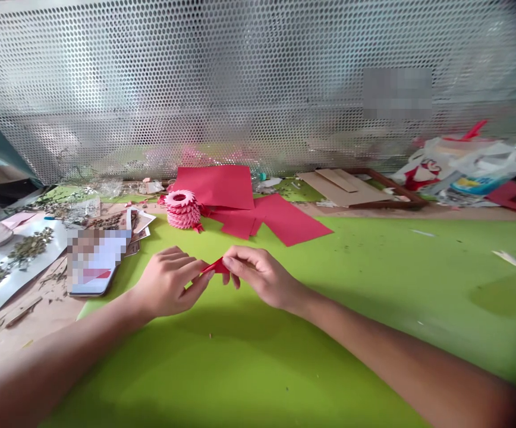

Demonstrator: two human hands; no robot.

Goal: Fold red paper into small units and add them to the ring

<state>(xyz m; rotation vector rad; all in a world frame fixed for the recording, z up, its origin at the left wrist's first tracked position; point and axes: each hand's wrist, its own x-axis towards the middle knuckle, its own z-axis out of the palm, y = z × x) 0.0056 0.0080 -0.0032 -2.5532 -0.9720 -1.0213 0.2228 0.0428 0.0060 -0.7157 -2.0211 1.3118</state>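
A small folded piece of red paper (214, 267) is pinched between my two hands, above the green table surface (240, 356). My left hand (169, 280) grips its left end between thumb and fingers. On the other end, the thumb and forefinger of my right hand (260, 276) are closed, with the lower fingers curled beneath. Just beyond my hands stands a pink and red ring-shaped paper model (182, 209) built of folded pieces. Behind and beside it lie red paper sheets (291, 220), some overlapping.
Left of my hands, a phone (97, 267) lies near dried plant bits (30, 246) on white paper. At the back are a brown frame with cardboard (336, 185) and plastic bags (463, 169). A perforated metal screen (240, 77) rises behind the table. Part of a person shows at far left.
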